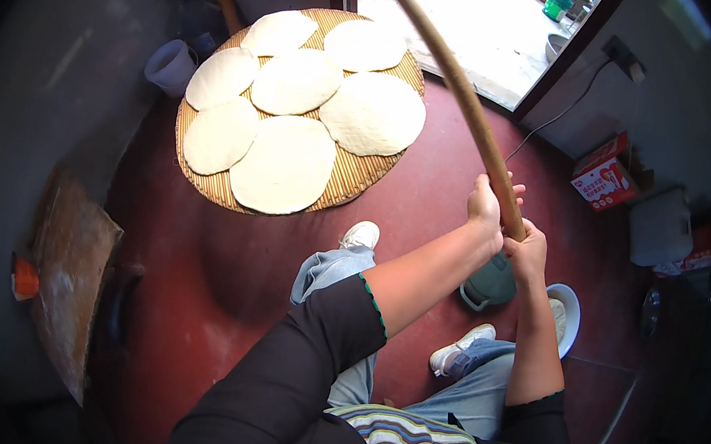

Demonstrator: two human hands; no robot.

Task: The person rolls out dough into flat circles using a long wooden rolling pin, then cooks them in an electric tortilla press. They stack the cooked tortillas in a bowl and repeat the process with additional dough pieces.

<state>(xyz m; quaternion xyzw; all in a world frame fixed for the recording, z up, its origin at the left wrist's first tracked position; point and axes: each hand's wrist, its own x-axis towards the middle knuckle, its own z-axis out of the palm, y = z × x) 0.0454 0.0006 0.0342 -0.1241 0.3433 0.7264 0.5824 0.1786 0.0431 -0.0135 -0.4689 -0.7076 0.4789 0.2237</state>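
A long wooden pole point(454, 75) rises from my hands past the top edge of the view, bent by the lens. My right hand point(527, 249) grips its lower end. Just above, my left hand point(486, 211) rests around the pole, its fingertips showing on the far side and its hold looking loose. Ahead of me is a round tray of reed or cane strips point(354, 180). Several flat pale rounds of dough point(284, 161) are spread over it, some overlapping. What supports the tray is mostly hidden.
A green container point(489, 286) and a white bowl with dough point(574, 322) stand by my feet on the red floor. A white bucket point(170, 69), a worn wooden board point(78, 277), a red-and-white carton point(608, 179) and a cord point(568, 110) lie around. A doorway opens onto bright ground point(450, 10).
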